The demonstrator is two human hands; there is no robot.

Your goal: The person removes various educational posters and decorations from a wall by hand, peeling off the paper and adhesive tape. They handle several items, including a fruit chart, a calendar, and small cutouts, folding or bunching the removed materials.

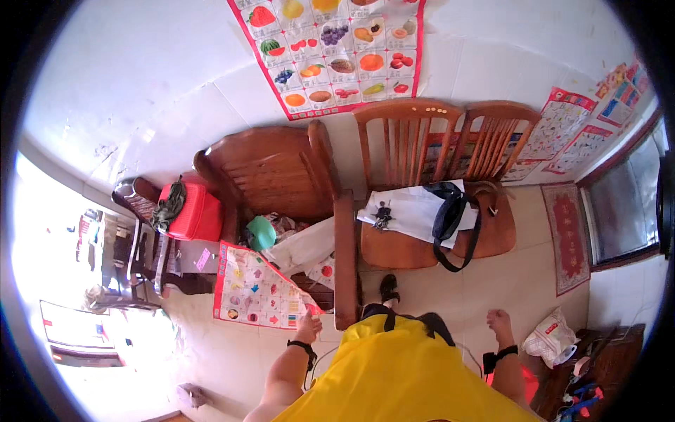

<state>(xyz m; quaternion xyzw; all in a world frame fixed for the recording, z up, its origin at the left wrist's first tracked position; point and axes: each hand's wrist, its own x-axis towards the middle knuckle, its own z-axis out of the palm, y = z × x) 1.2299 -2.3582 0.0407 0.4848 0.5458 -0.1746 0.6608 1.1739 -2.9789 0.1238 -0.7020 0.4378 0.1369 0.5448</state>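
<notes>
My left hand (308, 327) is at the lower middle, at the bottom right corner of a red-bordered picture chart (253, 295) that drapes from a wooden armchair (274, 169). Fingers and chart corner overlap, and whether they grip it is not clear. Off to my right, my right hand (499, 323) hangs over the tiled floor with nothing seen in it, its fingers partly curled. Both wrists wear black straps. On the seats of two wooden chairs (379, 253) lie white sheets (406, 203), a bunch of dark keys (383, 213) and a black strapped bag (448, 211).
The armchair's seat holds a green round thing (261, 233) and white cloth (306, 245). A red plastic basket (195, 211) stands at left. A fruit chart (337, 58) hangs on the wall. To the right are a doormat (567, 237), a white bag (551, 337) and a dark cabinet (617, 358).
</notes>
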